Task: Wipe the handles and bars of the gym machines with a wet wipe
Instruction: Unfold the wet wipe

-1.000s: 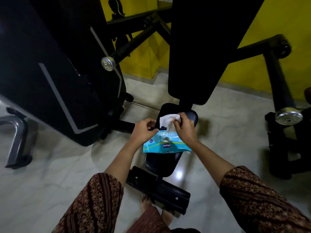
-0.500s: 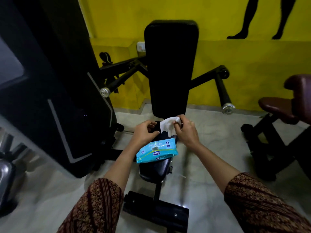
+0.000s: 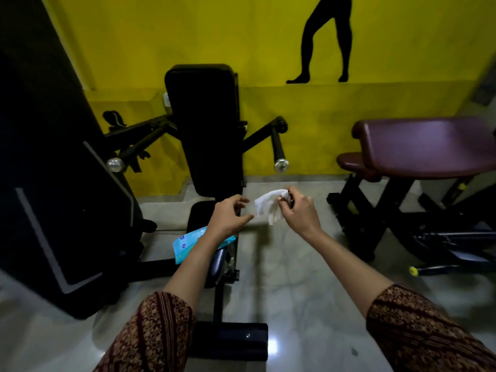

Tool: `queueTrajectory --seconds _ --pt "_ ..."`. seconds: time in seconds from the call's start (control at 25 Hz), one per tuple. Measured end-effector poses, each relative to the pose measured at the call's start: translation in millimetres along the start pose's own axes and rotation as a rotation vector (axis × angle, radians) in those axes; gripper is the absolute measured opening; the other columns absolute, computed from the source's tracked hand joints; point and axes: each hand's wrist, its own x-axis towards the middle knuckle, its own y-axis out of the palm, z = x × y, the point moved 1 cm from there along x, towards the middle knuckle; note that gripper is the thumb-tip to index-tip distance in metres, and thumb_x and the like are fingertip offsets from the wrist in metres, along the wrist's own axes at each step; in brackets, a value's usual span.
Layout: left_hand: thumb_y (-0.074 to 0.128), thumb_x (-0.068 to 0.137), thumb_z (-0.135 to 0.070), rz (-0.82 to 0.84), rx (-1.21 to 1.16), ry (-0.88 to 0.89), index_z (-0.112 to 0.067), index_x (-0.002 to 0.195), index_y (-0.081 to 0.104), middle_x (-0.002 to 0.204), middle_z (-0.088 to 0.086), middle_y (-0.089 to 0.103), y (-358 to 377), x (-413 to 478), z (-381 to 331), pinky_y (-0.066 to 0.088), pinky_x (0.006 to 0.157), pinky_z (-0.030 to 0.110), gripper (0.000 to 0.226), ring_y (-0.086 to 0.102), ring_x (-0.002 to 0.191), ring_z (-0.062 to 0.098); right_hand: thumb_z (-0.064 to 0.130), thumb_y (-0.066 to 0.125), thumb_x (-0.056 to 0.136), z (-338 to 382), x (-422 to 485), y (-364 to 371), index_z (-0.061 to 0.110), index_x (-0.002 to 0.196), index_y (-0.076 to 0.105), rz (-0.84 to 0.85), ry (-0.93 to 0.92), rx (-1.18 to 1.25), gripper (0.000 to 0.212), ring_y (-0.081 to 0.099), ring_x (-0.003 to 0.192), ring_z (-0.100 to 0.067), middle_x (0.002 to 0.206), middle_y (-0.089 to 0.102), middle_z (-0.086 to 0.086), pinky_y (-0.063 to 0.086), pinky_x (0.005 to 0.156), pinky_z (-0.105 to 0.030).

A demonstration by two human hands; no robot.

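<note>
Head view: we pinch the wipe with our right hand, and our left hand is loose beside it.

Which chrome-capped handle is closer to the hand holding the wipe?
The black chrome-capped handle bar right of the black backrest, nearest the right hand pinching the white wipe.

- The wipe pack lies on the seat, with the backrest upright behind it.
- The handle bars jut out on either side of the backrest.
- The wet wipe is in the right hand, just right of the left hand.
- The padded bench stands far right.
</note>
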Motion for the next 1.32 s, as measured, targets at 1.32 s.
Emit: queueTrajectory --seconds 1.32 --pt "0.072 0.077 -0.014 -0.314 0.076 -0.190 -0.013 0.109 0.064 0.096 -0.003 0.059 111 236 -72 0.039 0.076 0.017 0.033 0.055 0.091 0.008 0.011 0.061 0.085 -138 280 -36 0.028 0.064 0.037 0.197 -0.260 0.307 0.036 0.039 0.048 -0.002 0.052 0.041 0.011 0.023 0.043 -0.021"
